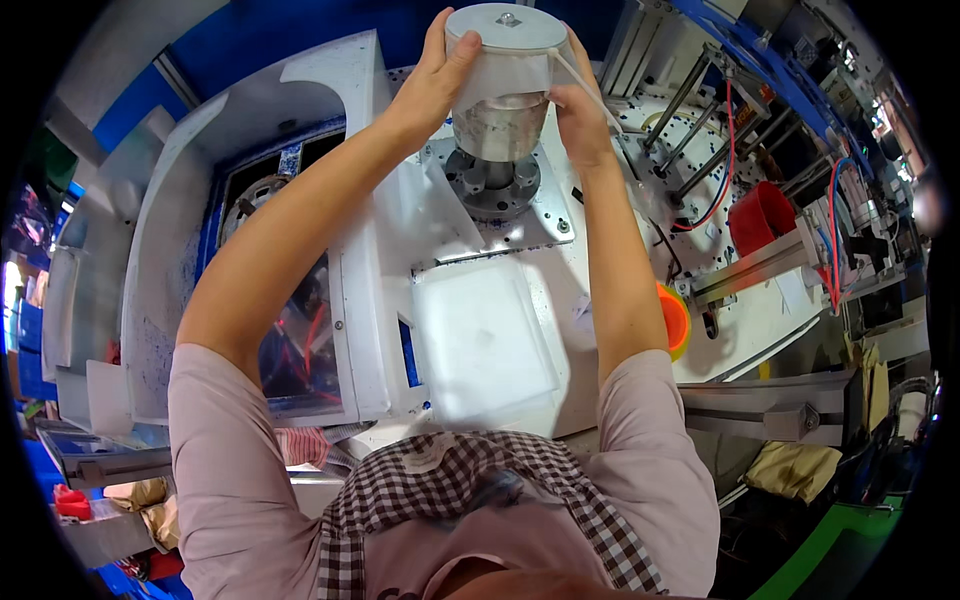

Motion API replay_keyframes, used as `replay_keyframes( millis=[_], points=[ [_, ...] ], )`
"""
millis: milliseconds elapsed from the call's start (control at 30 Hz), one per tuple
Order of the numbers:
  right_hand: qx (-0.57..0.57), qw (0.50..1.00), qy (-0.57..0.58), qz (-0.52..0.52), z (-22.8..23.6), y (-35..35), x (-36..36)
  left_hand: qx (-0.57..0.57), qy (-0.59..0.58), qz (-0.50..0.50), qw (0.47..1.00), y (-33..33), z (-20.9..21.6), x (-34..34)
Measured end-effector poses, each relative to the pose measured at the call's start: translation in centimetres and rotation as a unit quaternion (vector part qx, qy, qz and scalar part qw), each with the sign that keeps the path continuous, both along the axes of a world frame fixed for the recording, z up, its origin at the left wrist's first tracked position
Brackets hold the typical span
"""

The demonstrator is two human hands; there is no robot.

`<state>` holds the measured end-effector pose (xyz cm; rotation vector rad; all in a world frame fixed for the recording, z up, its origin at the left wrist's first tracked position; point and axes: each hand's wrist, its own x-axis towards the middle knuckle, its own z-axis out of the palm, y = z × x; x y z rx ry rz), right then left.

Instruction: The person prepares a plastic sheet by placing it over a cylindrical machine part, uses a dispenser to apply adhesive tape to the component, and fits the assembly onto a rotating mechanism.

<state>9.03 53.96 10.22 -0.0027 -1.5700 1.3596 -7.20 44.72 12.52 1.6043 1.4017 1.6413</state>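
In front of me a metal cylinder with a round pale top plate stands on a dark round chuck-like base. A translucent plastic sheet curves around its upper part. My left hand grips the sheet at the cylinder's left side, its thumb near the top rim. On the other side, my right hand has bent fingers closed at the sheet's edge, where a narrow edge slants outward. Some fingers of both hands are hidden behind the cylinder.
A stack of translucent sheets lies on the white table nearer me. A white-walled machine housing stands left. To the right are an orange round container, a red container, metal rods and red and blue tubes.
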Motion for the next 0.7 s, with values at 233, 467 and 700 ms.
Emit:
replay_keyframes(
  millis=[233,467,700],
  points=[
    [-0.059,0.997,0.034,0.029,0.8,-0.3,-0.6,0.026,-0.031,-0.043,0.998,0.7,-0.5,-0.7],
    [0.0,0.993,0.019,-0.117,0.9,-2.1,-2.2,0.076,-0.007,-0.006,0.997,1.6,-1.5,-0.1],
    [0.052,0.988,-0.011,-0.143,0.0,-1.1,-2.3,0.091,-0.026,-0.002,0.996,1.0,-1.2,-0.4]
  ],
)
